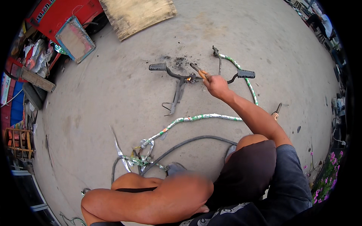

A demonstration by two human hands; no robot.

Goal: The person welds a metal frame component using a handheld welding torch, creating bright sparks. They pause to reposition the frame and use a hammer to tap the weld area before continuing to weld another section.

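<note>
My right hand (218,87) is closed around a wooden-handled tool with a dark metal end (194,67). The tool is held over a dark metal handlebar (176,96) lying on the ground, with black grips at both ends. A small orange glow shows at the bar's middle joint, just left of the tool. A dark clamp-like piece (215,51) lies beyond it, at the end of a cable (190,118) wrapped in silver and green. My left forearm rests across my knees; my left hand (202,201) is bent down near my lap, its fingers mostly hidden.
A grey hose (192,139) curves before my knees beside tangled foil-wrapped cable (141,161). Another tool (277,112) lies right. At far left are a wooden board (137,15), a framed panel (75,39) and a red vehicle (64,17). Pink flowers (332,169) stand right; a person (322,24) sits far right.
</note>
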